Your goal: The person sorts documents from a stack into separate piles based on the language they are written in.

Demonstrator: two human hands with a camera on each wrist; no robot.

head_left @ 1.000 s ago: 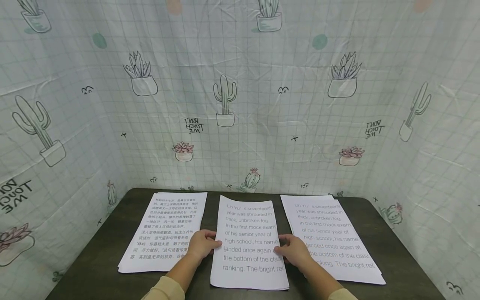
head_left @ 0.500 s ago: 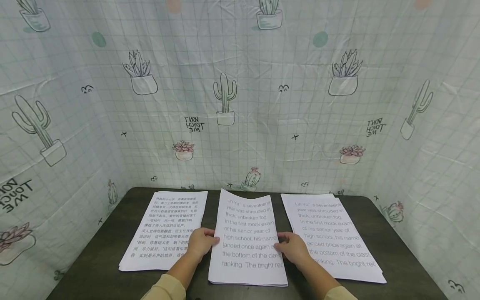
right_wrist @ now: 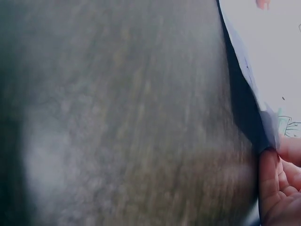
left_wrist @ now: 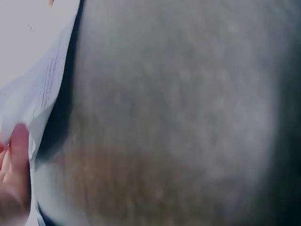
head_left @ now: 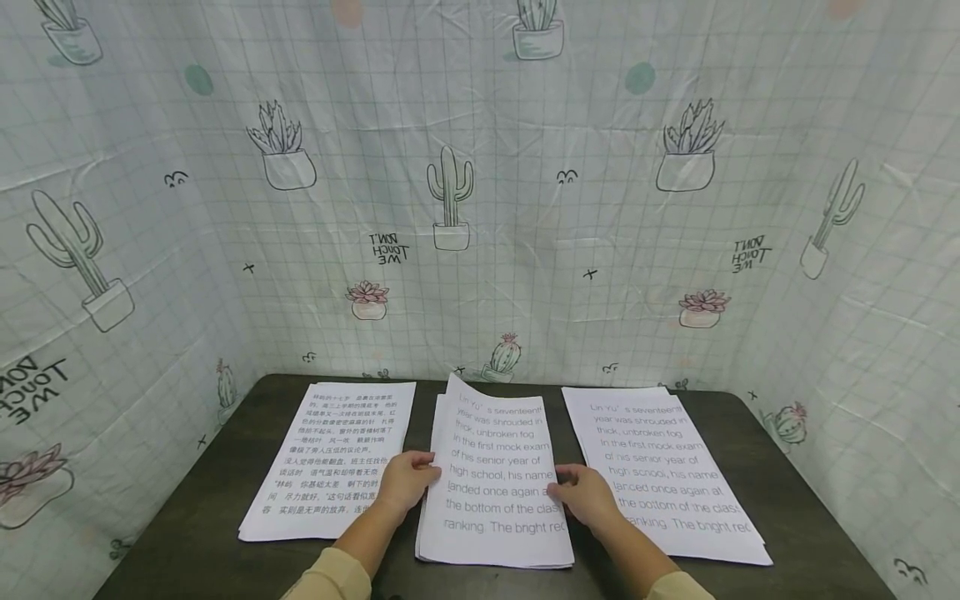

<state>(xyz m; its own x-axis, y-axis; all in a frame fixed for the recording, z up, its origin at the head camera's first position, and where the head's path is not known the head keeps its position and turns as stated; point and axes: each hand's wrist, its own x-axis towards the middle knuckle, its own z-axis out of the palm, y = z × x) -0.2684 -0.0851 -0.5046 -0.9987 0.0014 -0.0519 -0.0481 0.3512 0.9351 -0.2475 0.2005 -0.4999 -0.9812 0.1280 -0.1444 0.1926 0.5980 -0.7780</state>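
Note:
A middle stack of white printed sheets [head_left: 498,546] with large English text lies between my two hands. My left hand [head_left: 403,483] pinches its left edge, the thumb on top near the rim; in the left wrist view the thumb [left_wrist: 19,143] presses beside the curved paper edge. At the right edge my right hand [head_left: 588,498] pinches the paper, and the right wrist view has its thumb and finger [right_wrist: 269,172] meeting at the border. The upper sheets bow, their far left corner raised. Beneath them a lower layer [head_left: 437,417] sticks out to the left.
To the left lies a stack of sheets [head_left: 337,450] with Chinese text, partly behind my left hand. A slightly fanned English-text stack [head_left: 667,483] is at the right. All are on a dark table [head_left: 180,508], with a cactus-print cloth [head_left: 495,275] hanging behind and at both sides.
The middle sheets' far end has risen and curled. Their upper part has shifted slightly right, uncovering a lower layer at the left edge. My left hand has moved up slightly; the side stacks stay put.

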